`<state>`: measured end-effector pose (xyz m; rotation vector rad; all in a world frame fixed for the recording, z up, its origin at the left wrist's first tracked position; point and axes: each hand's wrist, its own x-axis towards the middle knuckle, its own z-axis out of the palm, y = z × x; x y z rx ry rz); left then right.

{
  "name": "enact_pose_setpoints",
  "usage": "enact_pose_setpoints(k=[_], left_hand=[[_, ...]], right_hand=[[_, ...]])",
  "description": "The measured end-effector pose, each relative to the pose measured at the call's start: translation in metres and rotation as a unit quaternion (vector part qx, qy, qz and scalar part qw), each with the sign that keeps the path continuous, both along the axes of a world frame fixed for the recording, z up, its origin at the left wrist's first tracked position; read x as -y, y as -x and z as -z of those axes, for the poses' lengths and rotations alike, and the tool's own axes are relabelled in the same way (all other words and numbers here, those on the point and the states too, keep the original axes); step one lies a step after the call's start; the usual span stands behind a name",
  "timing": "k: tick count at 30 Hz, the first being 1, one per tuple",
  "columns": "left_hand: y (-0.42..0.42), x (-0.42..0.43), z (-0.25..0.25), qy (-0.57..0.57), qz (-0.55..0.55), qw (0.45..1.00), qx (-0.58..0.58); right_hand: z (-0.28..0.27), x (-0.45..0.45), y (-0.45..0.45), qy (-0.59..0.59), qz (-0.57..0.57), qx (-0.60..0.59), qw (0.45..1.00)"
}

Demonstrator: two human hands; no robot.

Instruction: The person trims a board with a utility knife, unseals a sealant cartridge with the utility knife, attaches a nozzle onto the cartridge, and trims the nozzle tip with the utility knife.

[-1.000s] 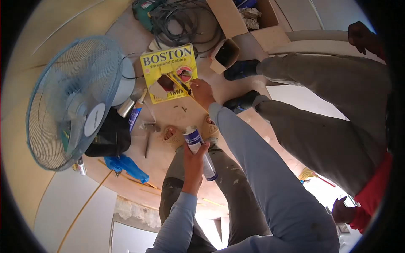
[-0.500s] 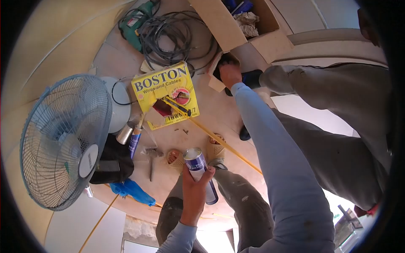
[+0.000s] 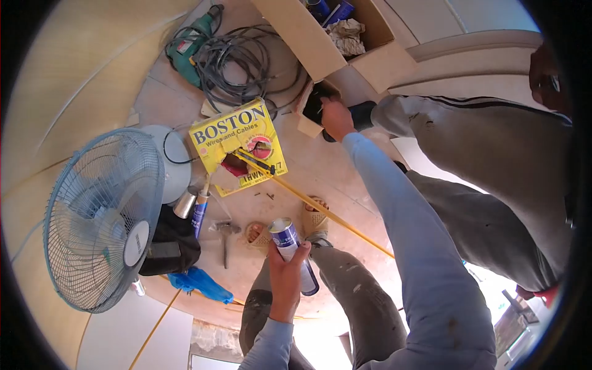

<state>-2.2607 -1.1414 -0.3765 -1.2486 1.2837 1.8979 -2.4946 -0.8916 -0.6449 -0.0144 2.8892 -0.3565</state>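
My left hand (image 3: 285, 277) is wrapped round a blue and white cylindrical tube (image 3: 293, 256), tilted, its round end facing up. My right hand (image 3: 337, 119) is at the mouth of a small open cardboard box (image 3: 310, 115), its fingertips at the dark opening; what they hold, if anything, is too small to make out. Left of that box lies the yellow Boston wire box (image 3: 216, 134), torn open, with a yellow and black cutter (image 3: 256, 161) on it. A yellow wire (image 3: 333, 216) runs from it toward the lower right.
A fan (image 3: 105, 222) stands at the left, beside a black bag (image 3: 172, 243) and a hammer (image 3: 226, 239). A green power tool (image 3: 188, 52) and coiled cable (image 3: 234, 68) lie at the top. Another person's legs (image 3: 487, 135) are at the right, near a large open box (image 3: 370, 31).
My right hand has left the yellow wire box and moved right to the small cardboard box, reaching in and then drawing slightly back. My left hand still holds the tube. The view has shifted.
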Motion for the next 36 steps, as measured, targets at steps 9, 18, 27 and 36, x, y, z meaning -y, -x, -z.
enact_pose_setpoints(k=[9, 18, 27, 36], left_hand=[[-0.004, -0.021, 0.002, -0.004, 0.011, 1.000, 0.022], [-0.006, -0.038, 0.007, -0.004, 0.036, 0.999, 0.023], [-0.007, -0.042, 0.013, 0.009, 0.047, 0.999, 0.022], [-0.006, -0.040, 0.015, 0.011, 0.041, 0.999, 0.020]], right_hand=[[-0.003, -0.027, -0.044, 0.259, 0.327, -0.003, 0.909], [0.016, -0.009, -0.056, 0.349, 0.397, 0.015, 0.849], [0.009, -0.002, -0.052, 0.404, 0.387, -0.014, 0.829], [0.003, -0.007, -0.057, 0.453, 0.442, 0.027, 0.774]])
